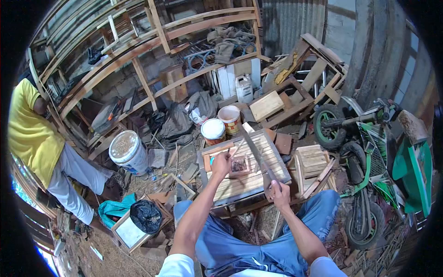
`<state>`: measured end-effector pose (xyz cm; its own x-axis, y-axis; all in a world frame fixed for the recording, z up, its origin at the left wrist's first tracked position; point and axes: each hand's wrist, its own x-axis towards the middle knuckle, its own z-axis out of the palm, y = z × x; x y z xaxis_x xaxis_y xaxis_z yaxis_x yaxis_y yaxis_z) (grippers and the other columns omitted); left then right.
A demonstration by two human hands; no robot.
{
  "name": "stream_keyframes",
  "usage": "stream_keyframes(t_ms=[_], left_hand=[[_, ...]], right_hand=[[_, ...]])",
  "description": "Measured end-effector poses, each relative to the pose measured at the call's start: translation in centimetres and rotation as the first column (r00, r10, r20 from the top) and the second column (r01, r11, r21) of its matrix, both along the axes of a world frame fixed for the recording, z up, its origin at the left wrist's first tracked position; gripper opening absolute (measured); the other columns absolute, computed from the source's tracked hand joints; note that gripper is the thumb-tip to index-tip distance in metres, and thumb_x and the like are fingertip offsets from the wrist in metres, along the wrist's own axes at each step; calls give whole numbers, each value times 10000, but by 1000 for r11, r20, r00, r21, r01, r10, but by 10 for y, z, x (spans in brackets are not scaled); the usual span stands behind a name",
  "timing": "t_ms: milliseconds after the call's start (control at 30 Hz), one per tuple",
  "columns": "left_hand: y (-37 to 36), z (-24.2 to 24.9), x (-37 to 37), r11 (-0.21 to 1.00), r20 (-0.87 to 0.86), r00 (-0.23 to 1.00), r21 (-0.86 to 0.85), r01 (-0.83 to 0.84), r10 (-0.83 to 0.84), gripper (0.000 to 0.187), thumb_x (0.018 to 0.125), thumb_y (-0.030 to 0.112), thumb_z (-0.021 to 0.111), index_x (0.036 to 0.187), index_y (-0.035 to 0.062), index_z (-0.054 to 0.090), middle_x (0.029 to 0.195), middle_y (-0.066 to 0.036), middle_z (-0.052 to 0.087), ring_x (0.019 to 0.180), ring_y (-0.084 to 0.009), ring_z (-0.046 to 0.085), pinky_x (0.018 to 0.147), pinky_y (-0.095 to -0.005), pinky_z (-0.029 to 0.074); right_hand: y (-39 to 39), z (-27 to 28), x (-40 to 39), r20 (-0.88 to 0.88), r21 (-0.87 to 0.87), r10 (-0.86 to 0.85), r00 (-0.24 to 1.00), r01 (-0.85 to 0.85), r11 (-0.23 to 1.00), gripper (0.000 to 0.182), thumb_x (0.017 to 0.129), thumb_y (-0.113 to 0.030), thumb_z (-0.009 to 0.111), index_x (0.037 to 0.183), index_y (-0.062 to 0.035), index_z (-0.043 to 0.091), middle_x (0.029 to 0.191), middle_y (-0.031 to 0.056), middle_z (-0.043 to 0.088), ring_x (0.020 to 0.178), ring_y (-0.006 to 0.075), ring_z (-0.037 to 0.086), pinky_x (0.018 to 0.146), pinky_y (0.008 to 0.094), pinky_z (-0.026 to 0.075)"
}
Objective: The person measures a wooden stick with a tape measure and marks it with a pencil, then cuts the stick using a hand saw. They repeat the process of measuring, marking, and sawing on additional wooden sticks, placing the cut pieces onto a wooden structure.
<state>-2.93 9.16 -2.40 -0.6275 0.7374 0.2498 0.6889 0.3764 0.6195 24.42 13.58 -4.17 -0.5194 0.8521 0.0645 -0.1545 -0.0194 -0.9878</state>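
Observation:
My right hand is wrapped round the handle of a handsaw, whose long blade points up and to the left over the slatted wooden table. My left hand is closed at the table's left part, around something small and thin that I cannot make out. Just right of my left hand, a small wooden box with dark bits inside rests on the slats. A wooden block lies beside my left hand, partly hidden by it.
A person in a yellow shirt stands at the left. Nearby are a white bucket, two paint buckets beyond the table, a wooden crate and a small green motorbike at the right. Wood scraps litter the ground.

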Motion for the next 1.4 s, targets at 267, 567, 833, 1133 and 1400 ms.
stream_keyframes(t_ms=[267,567,833,1133,1400], left_hand=[[-28,11,8,999,-140,990,24,21,-17,168,872,191,635,976,62,670,957,-137,645,861,-356,643,739,-451,505],[22,36,38,969,-276,935,39,243,-224,218,863,290,665,903,79,704,881,-133,701,776,-328,682,676,-426,529],[75,35,78,883,-426,802,12,468,-419,237,843,328,689,854,93,723,813,-101,685,765,-283,655,665,-401,524],[117,38,139,640,-543,549,28,768,-635,248,828,305,714,788,60,708,722,-95,640,668,-287,633,609,-392,500],[146,19,183,692,-370,625,-71,719,-688,289,834,368,699,792,83,720,698,-82,645,648,-292,648,584,-404,510]], right_hand=[[16,-20,-19,504,620,-407,762,9,785,360,911,-342,600,763,-14,616,649,210,641,611,411,637,586,488,499],[29,-62,-8,451,865,-490,746,-232,444,303,893,-331,608,861,-30,614,874,176,647,837,324,621,772,449,470],[61,59,39,199,920,-596,778,62,387,282,881,-209,608,1098,-28,596,976,165,627,925,334,604,845,443,457],[127,21,106,411,865,-483,773,-164,474,217,893,-265,626,1031,-97,636,872,127,645,783,332,652,653,434,519],[132,-6,137,384,866,-588,712,-56,497,158,893,-260,634,910,-104,657,723,107,659,659,305,672,533,425,519]])
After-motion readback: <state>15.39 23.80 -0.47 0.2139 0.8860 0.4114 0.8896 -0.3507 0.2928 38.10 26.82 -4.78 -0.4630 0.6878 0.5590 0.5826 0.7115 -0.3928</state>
